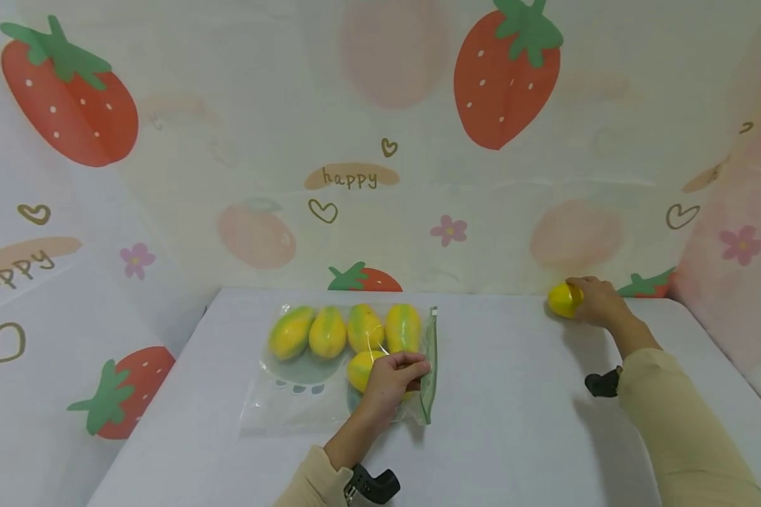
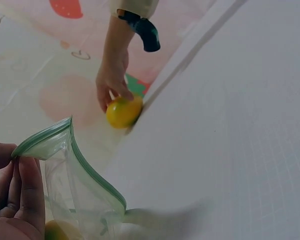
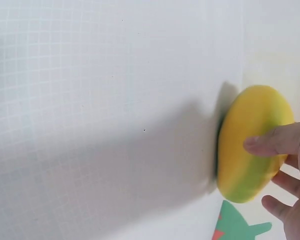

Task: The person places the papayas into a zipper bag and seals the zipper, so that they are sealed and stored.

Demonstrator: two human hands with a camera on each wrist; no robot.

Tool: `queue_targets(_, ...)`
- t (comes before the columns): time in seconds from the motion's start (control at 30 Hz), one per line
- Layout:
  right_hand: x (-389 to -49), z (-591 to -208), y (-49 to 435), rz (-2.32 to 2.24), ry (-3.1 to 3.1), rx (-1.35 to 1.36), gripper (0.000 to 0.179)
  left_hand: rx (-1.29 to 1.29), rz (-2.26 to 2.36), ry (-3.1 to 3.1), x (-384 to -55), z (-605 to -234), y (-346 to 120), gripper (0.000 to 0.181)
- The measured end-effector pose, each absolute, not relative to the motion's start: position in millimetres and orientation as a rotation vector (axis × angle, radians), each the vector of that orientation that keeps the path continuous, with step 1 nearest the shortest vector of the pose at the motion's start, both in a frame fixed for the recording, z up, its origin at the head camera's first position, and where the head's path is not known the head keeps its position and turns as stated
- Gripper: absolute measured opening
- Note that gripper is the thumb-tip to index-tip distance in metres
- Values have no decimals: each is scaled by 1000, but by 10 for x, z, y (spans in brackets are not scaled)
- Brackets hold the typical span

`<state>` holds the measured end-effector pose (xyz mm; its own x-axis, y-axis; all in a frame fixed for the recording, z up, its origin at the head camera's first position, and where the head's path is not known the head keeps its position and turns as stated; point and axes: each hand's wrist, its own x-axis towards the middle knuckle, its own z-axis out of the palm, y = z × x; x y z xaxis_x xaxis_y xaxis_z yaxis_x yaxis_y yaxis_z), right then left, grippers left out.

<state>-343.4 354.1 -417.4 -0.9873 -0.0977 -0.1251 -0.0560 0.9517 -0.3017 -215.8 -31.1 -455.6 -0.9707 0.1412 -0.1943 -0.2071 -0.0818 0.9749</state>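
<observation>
A clear zip bag (image 1: 266, 405) with a green zip edge lies on the table, its mouth facing right. Several yellow mangoes (image 1: 327, 332) with green streaks are inside it. My left hand (image 1: 388, 384) pinches the bag's rim by the zip; the left wrist view shows the green zip strip (image 2: 97, 177) bent, with the mouth spread apart. Far to the right, my right hand (image 1: 599, 301) grips another mango (image 1: 564, 301) near the table's back edge. In the right wrist view, the thumb lies across this mango (image 3: 255, 115), and its other fingers are partly hidden behind it.
The white table (image 1: 495, 394) ends at a back wall sheet (image 1: 380, 127) printed with strawberries, hearts and flowers. A pink-toned side sheet (image 1: 735, 310) stands at the right. A black wrist device (image 1: 602, 384) sits at the right cuff, another (image 1: 374, 484) at the left cuff.
</observation>
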Motion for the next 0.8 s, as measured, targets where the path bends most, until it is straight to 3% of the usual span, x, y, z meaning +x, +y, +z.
queue_targets(0.8, -3416, -4266, 3586, -412, 2990, -78, 71, -75, 2139, 1949, -2134, -4519, -318, 31)
